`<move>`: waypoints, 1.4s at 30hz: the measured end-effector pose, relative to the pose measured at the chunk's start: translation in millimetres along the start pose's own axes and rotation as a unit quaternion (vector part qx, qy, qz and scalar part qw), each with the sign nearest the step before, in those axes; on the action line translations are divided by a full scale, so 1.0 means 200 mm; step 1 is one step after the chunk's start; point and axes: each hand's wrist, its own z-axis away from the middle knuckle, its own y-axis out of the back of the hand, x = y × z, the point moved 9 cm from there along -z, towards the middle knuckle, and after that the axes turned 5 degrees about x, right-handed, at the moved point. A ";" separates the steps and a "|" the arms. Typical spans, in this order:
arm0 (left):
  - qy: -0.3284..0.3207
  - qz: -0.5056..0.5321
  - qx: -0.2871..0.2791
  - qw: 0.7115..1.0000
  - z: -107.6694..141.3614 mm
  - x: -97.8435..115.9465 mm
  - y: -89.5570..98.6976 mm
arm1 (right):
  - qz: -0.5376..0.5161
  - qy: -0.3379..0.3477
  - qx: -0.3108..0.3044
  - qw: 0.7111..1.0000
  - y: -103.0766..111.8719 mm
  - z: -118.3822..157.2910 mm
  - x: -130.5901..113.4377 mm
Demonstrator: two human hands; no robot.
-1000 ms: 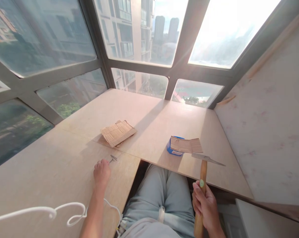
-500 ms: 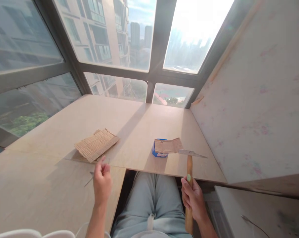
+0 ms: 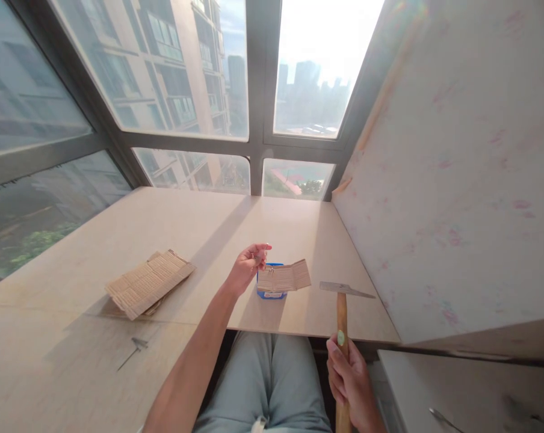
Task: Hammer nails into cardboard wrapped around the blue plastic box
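Observation:
My right hand [image 3: 351, 376] is wrapped round the wooden handle of a hammer [image 3: 342, 322], held upright with its metal head on top. The fingers of my left hand [image 3: 249, 264] are pinched on what looks like a thin nail, mostly hidden, just above a blue container [image 3: 272, 295]. On that container rests a folded piece of corrugated cardboard [image 3: 294, 276], overhanging to the right. Small metal bits, seemingly nails, stick up near its left end. More thin metal pieces [image 3: 139, 344] like nails lie on the table at left.
A stack of corrugated cardboard [image 3: 150, 282] lies on the left of the pale wooden table [image 3: 163, 216]. Windows border the far and left sides, and a patterned wall [image 3: 457, 210] rises at right. A lower white surface [image 3: 470, 385] with a thin metal tool is at lower right.
My left hand has moved right and away from me, from beside the cardboard stack to above the blue container. The right hand still holds the hammer. The view has shifted slightly right.

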 end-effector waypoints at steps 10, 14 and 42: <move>-0.014 -0.221 0.005 0.975 -0.13 -0.14 0.01 | 0.017 -0.028 -0.065 0.997 0.02 -0.11 -0.06; -0.045 -0.282 -0.055 0.957 -0.19 -0.20 -0.02 | 0.033 -0.033 -0.078 0.996 0.02 -0.12 -0.06; -0.150 -0.364 -0.083 0.915 -0.20 -0.32 0.06 | 0.050 -0.068 -0.052 0.995 -0.15 -0.07 0.01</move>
